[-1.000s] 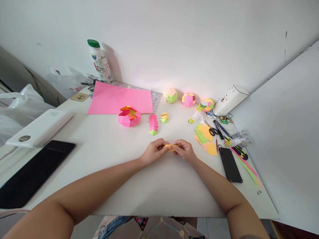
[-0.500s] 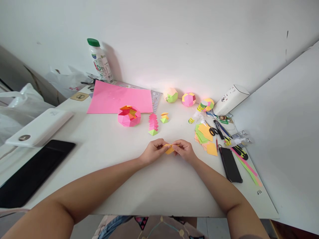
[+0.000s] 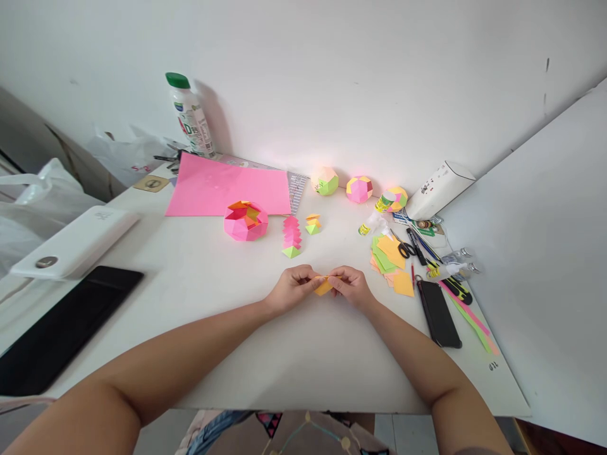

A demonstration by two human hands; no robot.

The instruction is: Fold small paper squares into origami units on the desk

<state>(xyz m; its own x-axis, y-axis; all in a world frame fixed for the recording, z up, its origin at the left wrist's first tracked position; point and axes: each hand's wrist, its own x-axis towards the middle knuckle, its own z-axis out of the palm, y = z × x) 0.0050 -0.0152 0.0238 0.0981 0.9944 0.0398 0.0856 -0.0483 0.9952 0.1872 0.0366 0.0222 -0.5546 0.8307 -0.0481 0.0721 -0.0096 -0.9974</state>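
Both hands meet at the middle of the white table (image 3: 265, 354), pinching a small folded orange paper (image 3: 324, 287) between them. My left hand (image 3: 293, 288) grips its left end with curled fingers; my right hand (image 3: 351, 285) grips the right end. The paper's lower corner hangs just above the tabletop. Behind the hands stand a row of folded pink and green paper units (image 3: 291, 236) and a small orange-green stack (image 3: 312, 224). A stack of orange and green paper squares (image 3: 389, 256) lies just right of my right hand.
A pink open paper polyhedron (image 3: 245, 221) and a pink sheet (image 3: 226, 186) lie behind. Three paper balls (image 3: 358, 189), a bottle (image 3: 188, 117), a white box (image 3: 439, 189), scissors (image 3: 402, 246), glue, pens and a black phone (image 3: 438, 312) crowd the right. A tablet (image 3: 61, 325) and white device (image 3: 76, 243) lie left.
The orange paper has tilted a little, its lower corner now dipping below the fingers. Both hands stay in the same place.
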